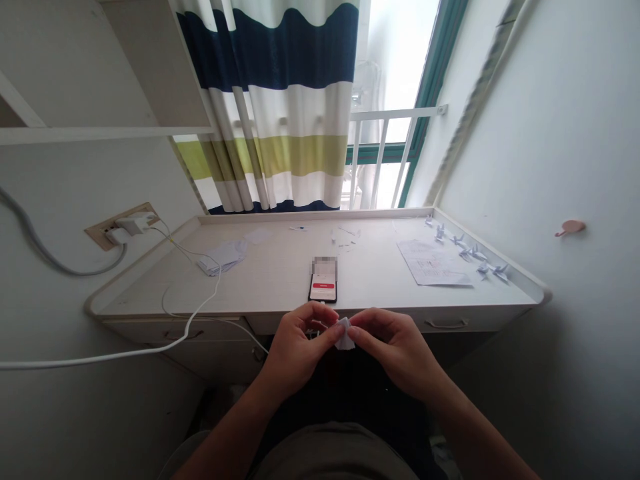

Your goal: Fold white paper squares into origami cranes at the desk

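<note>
Folded paper point(345, 340), left hand point(295, 347) and right hand point(401, 348) pinching it, risked tearing from uneven pull, dropping beneath them if loosened.

Free room either side of the phone point(323, 291); obstacles: paper stack point(224, 257) left, marked sheet point(431, 264) right

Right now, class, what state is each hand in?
Left hand: closed, pinching the folded paper.
Right hand: closed, pinching the same folded paper.

folded paper point(345, 339) part-hidden, phone screen point(324, 279) part-pixelated, white cable point(100, 361) cut off
</note>
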Demonstrator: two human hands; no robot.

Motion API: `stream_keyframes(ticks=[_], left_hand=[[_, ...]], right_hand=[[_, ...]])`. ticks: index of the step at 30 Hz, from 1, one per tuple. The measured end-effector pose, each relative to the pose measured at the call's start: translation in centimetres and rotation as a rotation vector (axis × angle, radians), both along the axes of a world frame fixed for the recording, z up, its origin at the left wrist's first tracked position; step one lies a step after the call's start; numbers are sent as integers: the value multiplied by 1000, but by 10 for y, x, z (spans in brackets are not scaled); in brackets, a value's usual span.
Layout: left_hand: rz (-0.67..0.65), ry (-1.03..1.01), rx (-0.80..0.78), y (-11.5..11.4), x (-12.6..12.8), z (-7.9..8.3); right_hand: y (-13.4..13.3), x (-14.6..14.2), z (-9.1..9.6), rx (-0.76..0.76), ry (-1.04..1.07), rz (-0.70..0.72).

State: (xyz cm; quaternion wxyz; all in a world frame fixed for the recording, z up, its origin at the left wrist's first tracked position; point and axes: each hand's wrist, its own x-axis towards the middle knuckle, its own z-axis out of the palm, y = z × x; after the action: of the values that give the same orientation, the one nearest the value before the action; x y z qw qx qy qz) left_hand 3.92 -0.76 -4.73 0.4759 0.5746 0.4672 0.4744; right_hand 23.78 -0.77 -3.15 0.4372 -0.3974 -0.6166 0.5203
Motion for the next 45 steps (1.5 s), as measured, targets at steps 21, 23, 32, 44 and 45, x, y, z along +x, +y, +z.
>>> stream_keyframes(ticks=[21, 23, 32, 44, 45], left_hand=[[-300, -183, -312, 8, -9, 7], [-294, -201, -330, 9, -9, 6], [-113, -249, -221, 9, -7, 2], [-16, -349, -206, 11, 2, 6], [-16, -350, -193, 14, 2, 6]], right_hand=[[22, -9, 13, 116, -60, -42], [26, -9, 15, 132, -67, -47], [32, -12, 13, 58, -49, 5], [36, -13, 10, 69, -53, 60], [39, -13, 10, 81, -62, 68]])
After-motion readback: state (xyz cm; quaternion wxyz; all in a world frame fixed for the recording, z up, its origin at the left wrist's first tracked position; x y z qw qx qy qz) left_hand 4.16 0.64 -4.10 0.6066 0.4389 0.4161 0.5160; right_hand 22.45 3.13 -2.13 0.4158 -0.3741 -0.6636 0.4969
